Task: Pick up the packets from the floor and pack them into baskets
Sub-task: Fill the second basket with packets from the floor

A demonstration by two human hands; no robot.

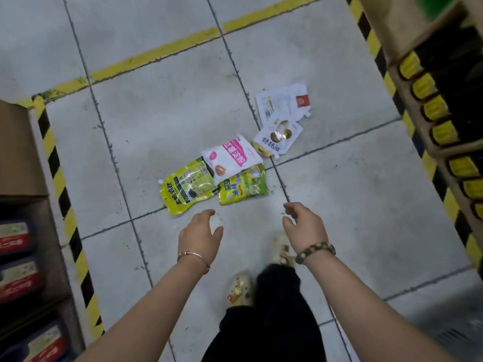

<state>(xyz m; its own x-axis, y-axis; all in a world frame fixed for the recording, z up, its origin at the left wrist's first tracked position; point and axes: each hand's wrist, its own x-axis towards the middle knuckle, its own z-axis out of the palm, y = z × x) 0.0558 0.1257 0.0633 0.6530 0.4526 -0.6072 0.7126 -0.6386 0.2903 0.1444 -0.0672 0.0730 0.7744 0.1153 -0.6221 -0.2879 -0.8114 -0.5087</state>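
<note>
On the tiled floor lie five packets. A yellow packet bears black Chinese print, too blurred to read. A pink-and-white packet overlaps it and a green packet. Beyond are a windowed white packet and a red-squared white packet. The left hand and right hand hover near, each grip slack and empty.

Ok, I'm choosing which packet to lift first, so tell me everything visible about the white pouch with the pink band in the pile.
The flat white plastic pouch with a pink band lies face up and diagonal on the grey tiled floor. It has glossy film, white characters on the band, a small pink round mark and an orange-brown picture. Its lower edge overlaps the yellow-green pouch and the green pouch. Neither the left hand nor the right hand touches it.
</note>
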